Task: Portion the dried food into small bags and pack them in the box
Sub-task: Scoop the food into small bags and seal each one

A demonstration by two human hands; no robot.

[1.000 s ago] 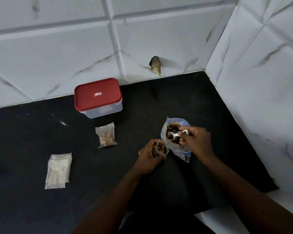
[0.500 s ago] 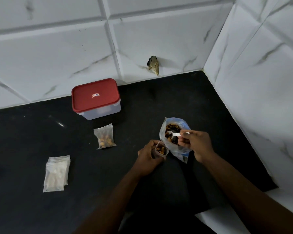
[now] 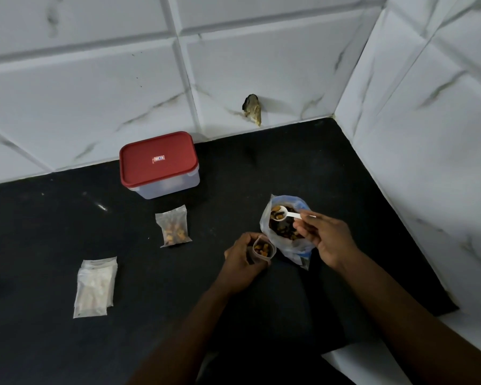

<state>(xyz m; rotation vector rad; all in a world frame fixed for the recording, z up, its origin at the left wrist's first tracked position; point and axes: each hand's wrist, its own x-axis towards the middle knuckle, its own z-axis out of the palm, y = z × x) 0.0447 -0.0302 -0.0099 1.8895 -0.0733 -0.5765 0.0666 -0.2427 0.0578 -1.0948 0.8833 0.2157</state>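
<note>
— Well, what do we see furthest to the left of our grip?
— A stack of empty small bags (image 3: 95, 287), lying flat on the black countertop (image 3: 39, 232), well apart from both our hands.
— And between that stack and our hands?
— A filled small bag (image 3: 173, 227) with orange-brown pieces inside, lying by itself to the left of our grip and a little further from us. Beyond it, against the wall, stands the box (image 3: 161, 187), with its red lid (image 3: 159, 162) on.
— What is our left hand (image 3: 243, 259) doing?
— We have its fingers curled round a small open bag (image 3: 264, 249), mouth up. We can see brown and orange pieces inside it, though not how far down they go.
— And just right of that grip?
— The large bag of dried food (image 3: 286, 240) sits on the countertop with its mouth open, just beside the small bag in our left hand. Whether the two touch, we cannot tell. Dark and orange pieces show inside.
— Where is the scoop?
— Our right hand (image 3: 326, 237) pinches the handle of a white spoon (image 3: 285, 213) between thumb and fingertips. The spoon's bowl points left from that pinch, sits over the large bag's mouth and carries a few pieces.
— And to the right of our right hand?
— Bare countertop, then the tiled wall (image 3: 428, 134), white with grey veins.
</note>
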